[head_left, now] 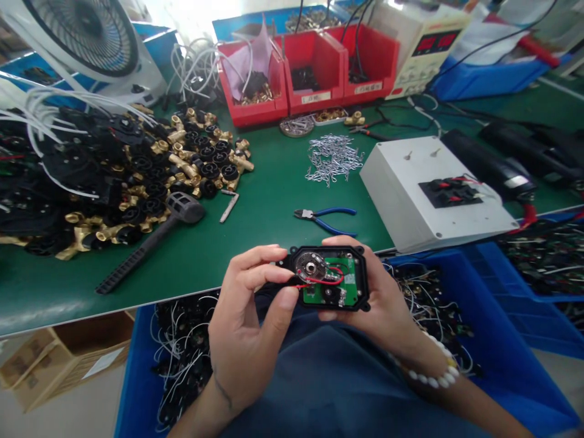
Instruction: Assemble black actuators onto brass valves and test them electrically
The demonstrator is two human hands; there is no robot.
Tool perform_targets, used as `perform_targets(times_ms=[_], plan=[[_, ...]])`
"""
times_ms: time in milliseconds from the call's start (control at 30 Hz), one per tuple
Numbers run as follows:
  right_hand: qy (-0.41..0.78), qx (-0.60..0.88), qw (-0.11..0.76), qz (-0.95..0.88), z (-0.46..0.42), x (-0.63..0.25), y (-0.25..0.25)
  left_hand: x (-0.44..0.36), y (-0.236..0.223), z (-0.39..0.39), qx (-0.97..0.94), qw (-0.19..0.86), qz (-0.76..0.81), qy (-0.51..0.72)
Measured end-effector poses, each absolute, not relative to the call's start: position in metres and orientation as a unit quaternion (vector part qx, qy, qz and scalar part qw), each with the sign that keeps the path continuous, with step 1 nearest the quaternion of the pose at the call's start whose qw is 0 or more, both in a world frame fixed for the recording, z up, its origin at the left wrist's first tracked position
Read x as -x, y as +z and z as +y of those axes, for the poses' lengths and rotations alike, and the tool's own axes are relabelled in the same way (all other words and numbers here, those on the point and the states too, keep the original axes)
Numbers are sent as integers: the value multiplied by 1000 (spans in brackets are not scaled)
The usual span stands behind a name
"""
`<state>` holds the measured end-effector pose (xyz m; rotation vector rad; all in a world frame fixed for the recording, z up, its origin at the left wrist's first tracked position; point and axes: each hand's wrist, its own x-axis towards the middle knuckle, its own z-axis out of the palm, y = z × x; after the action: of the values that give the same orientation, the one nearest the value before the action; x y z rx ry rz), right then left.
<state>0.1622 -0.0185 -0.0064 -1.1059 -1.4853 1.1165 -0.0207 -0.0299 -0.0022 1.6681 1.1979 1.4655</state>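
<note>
My right hand (387, 295) grips an open black plastic housing (364, 277) from its right side, fingers behind and thumb along the edge. Inside the housing lie a green circuit board (350, 277), a round metal-centred part (311, 267) and a looped red wire (335, 280). At the housing's left end, the thumb and forefinger of my left hand (250, 304) are pinched around the end of a red wire; its tip is hidden. Blue-handled cutting pliers (335, 211) lie on the green bench just beyond the housing.
Brass fittings with black knobs (210, 155) are heaped at left beside a black mallet (182, 208). Metal clips (335, 158) lie mid-bench before red bins (314, 70). A grey switch box (401, 207) stands right. Blue crates (479, 304) flank my lap below the bench edge.
</note>
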Motion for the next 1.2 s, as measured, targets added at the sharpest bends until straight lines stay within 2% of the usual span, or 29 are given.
perform_targets(times_ms=[300,567,733,1033,1200], plan=[[463,436,471,-612,-22,-163,-10,26,4,-25,-717,207,425,512],[461,453,450,-616,-24,-162,-10,27,7,-24,-747,173,401,501],[462,459,451,-611,-25,-161,-11,28,3,-24,-739,199,395,508],[456,433,455,-630,-26,-162,-11,32,0,-27,-697,307,380,525],[418,423,423,-683,-29,-162,-18,34,8,-21,-749,288,366,472]])
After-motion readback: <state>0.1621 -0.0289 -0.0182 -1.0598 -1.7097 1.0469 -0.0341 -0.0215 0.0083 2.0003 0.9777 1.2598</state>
